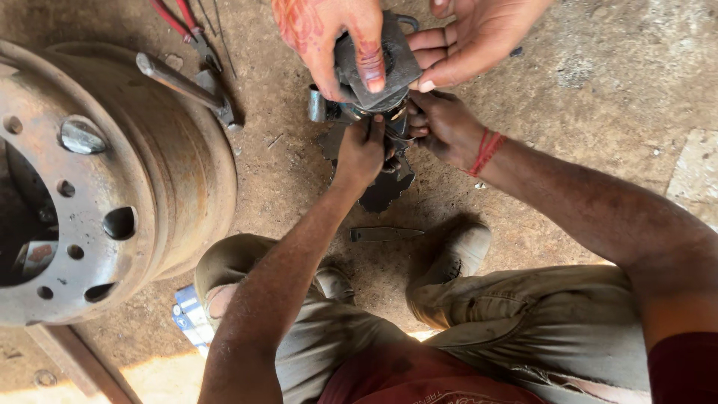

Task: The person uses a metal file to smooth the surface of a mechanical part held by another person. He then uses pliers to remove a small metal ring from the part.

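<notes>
Where both hands (396, 138) meet, greasy metal assembly (374, 105), seemingly gripped underneath.

My left hand (360, 150) and right hand (441, 127) are smeared black with grease, and a red thread band (485, 152) circles my right wrist. The metal part (374, 71) between them is dark grey, nearly black. At the far edge, another person's hand (329, 37) wears an orange-red henna pattern. On the left, the wheel rim (97, 179) is rust brown with dull silvery patches. The pliers (183, 22) beyond it have red handles. My trousers (523, 314) are dusty khaki, my shirt (419, 381) maroon. The ground (598, 90) is brown dirt.
</notes>
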